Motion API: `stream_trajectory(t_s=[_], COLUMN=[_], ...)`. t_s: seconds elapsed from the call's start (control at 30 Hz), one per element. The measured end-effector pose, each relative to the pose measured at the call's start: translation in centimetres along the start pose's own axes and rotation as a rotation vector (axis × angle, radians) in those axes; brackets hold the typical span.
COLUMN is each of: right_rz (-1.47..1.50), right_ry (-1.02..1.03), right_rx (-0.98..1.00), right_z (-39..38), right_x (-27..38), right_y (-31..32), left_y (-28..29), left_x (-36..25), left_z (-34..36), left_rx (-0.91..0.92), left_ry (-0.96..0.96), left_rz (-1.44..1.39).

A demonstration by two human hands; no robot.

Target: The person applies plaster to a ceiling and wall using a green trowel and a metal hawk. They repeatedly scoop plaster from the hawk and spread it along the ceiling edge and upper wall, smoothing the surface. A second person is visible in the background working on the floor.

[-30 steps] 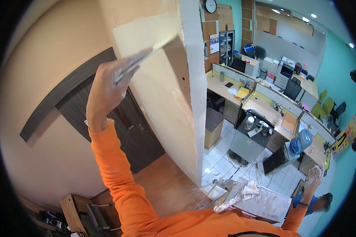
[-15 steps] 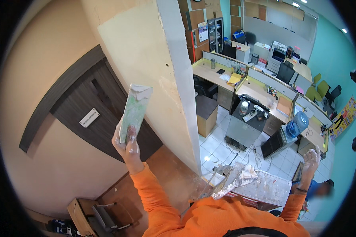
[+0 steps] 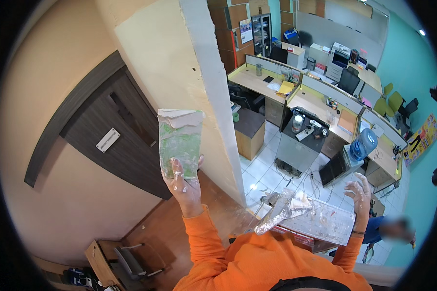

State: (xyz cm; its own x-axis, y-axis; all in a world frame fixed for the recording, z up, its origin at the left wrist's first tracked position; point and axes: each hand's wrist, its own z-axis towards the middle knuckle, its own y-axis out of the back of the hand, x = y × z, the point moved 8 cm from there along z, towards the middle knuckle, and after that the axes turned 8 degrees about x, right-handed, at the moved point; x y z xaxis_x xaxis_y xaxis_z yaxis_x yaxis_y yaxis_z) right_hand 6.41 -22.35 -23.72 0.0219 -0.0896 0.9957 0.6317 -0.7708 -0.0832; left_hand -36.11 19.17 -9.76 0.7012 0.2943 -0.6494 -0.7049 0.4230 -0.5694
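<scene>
In front of the cream face of the pillar, holds a green flat spreader raised in the left hand, with the thumb laid across its near face and the wide edge pointing up. Along this edge, carries a thick strip of white paste, and lower down only thin smears. Cannot tell surely whether touching the pillar; by the look, more probably held a little apart from it. Well to the right of the pillar, holds up the right hand, whitened, fingers loosely spread and half bent, nothing visible in the grasp. To the lower right of the pillar, has a smeared board near the body.

Judging from this, seems to be at the step of readying the paste for the pillar. For the next move, calls for bringing the loaded edge to the pillar at a slight tilt, with even pressure. Near the pillar's chipped corner, should go gently, so as not to catch.
</scene>
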Motion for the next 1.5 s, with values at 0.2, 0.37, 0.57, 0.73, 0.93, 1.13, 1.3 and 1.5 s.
stream_trajectory(t_s=[0.2, 0.37, 0.57, 0.73, 0.93, 1.13, 1.3, 1.5], right_rz=[-0.027, 0.004, 0.016, 0.027, 0.026, 0.066, 0.104, 0.093], right_ry=[-0.070, -0.072, -0.109, -0.140, -0.148, -0.158, -0.131, -0.137], right_rx=[0.073, 0.083, 0.118, 0.116, 0.106, 0.057, 0.055, 0.041], right_z=[-0.3, -0.9, -1.4, -1.7, -1.7, -1.7, -1.7, -1.7], right_x=[-1.9, -2.2, -1.9, -1.9, -1.8, -2.1, -2.5, -3.1], right_y=[-1.8, -3.4, -4.6, -4.9, -4.9, -4.6, -4.2, -3.6], left_y=[-0.5, -0.6, -1.3, -1.2, -1.6, -3.6, -4.8, -3.7], left_x=[-0.3, -0.9, -0.5, -0.8, -2.3, -5.3, -5.6, -4.3], left_z=[0.3, 1.3, 1.7, 1.5, 2.4, 5.5, 6.5, 5.1], left_rx=[-0.031, 0.017, 0.030, -0.051, -0.033, 0.130, 0.172, 0.051], left_ry=[-0.006, -0.041, -0.028, -0.029, -0.165, -0.313, -0.371, -0.350], left_rz=[0.005, 0.007, -0.003, 0.065, 0.157, 0.588, 0.646, 0.281])
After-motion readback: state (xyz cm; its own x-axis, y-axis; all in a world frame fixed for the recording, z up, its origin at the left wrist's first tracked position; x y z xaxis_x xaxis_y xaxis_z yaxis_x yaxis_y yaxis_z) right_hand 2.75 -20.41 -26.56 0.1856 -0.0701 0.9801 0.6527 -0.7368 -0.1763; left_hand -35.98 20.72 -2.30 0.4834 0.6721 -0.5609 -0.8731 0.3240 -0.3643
